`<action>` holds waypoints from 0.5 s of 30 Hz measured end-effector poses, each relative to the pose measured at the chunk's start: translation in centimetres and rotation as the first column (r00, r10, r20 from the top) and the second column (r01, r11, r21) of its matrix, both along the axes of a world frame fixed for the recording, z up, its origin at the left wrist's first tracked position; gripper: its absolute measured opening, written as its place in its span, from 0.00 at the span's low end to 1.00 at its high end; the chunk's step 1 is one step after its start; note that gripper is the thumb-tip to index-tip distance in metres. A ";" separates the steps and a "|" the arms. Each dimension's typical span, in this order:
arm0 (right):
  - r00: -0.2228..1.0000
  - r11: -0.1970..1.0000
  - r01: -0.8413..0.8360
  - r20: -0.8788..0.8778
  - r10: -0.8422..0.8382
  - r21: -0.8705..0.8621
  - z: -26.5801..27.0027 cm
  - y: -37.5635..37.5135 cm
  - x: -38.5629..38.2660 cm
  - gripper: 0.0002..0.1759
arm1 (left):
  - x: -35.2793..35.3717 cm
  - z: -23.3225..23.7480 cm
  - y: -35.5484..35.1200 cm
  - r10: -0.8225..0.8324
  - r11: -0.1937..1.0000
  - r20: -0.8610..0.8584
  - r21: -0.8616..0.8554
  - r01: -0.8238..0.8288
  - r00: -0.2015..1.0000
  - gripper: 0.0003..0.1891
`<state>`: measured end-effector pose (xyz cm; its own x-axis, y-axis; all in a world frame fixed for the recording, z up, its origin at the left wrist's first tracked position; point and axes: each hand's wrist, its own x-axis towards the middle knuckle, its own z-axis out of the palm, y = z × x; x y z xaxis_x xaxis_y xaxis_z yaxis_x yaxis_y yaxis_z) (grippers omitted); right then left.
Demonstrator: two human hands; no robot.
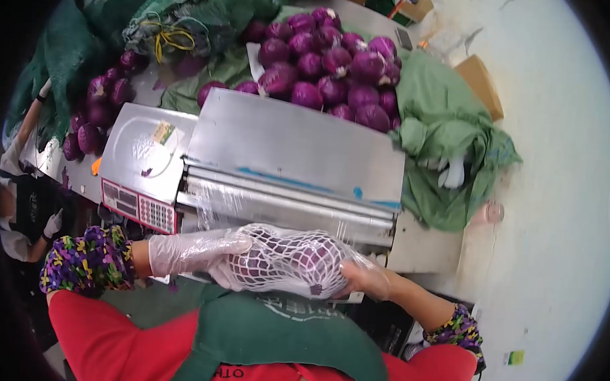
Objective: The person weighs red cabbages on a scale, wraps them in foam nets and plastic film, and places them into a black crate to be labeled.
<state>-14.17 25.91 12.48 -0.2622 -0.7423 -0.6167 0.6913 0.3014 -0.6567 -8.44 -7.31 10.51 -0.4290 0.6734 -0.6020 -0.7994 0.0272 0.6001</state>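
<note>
Red cabbage [314, 258] in a white foam net sleeve is held close in front of my apron, with clear film around it. My left hand [205, 254], in a clear plastic glove, grips one end of the netted bundle. At the opposite end, the fingers of my right hand [366, 280] close round the net and film. Just beyond the bundle stands a metal film-wrapping machine [296, 146], and clear film [217, 204] stretches from its rollers towards my hands.
A digital scale [142, 141] stands left of the wrapper. Behind lie piled red cabbages [333, 64], green mesh sacks [102, 22] and a crumpled green sack [435, 114]. More cabbages [100, 103] lie at left, near another person's arm [31, 117]. A white wall [553, 199] rises at right.
</note>
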 end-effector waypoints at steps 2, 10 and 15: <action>0.975 0.993 -0.097 0.206 0.080 0.073 -1.6 0.6 2.5 0.45 | 2.2 -1.7 1.0 -0.065 0.992 0.214 0.118 0.040 0.975 0.34; 0.876 0.953 0.294 0.376 -0.302 0.080 -8.8 4.0 8.4 0.38 | 8.8 -5.5 0.1 0.351 0.924 0.198 -0.232 -0.304 0.915 0.29; 0.676 0.847 0.506 -0.685 -0.272 0.163 -6.9 2.8 13.5 0.15 | 14.8 -4.4 0.0 0.278 0.691 -0.544 -0.459 -0.558 0.792 0.12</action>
<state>-0.70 28.69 5.58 -0.8832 -0.2760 -0.3792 0.2676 0.3675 -0.8907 6.35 -7.27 6.10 -0.8651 -0.0560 -0.4985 -0.4991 0.1970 0.8439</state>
